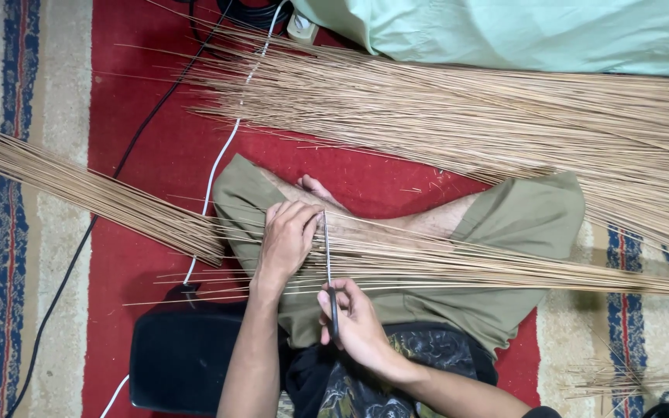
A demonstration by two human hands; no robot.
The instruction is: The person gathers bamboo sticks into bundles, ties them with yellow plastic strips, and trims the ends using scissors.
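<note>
Fingers of left hand [286, 236] press sticks [427, 259]; right hand [354, 321] holds one knife [328, 263].

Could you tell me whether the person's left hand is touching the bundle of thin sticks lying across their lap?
Touching: the head view shows the left hand pressed flat on the bundle of sticks, fingers curled over them.

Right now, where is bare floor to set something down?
Bare red carpet shows between the left stick bundle and the big stick pile. Crowded: the lap, where left hand and right hand with knife work.
</note>
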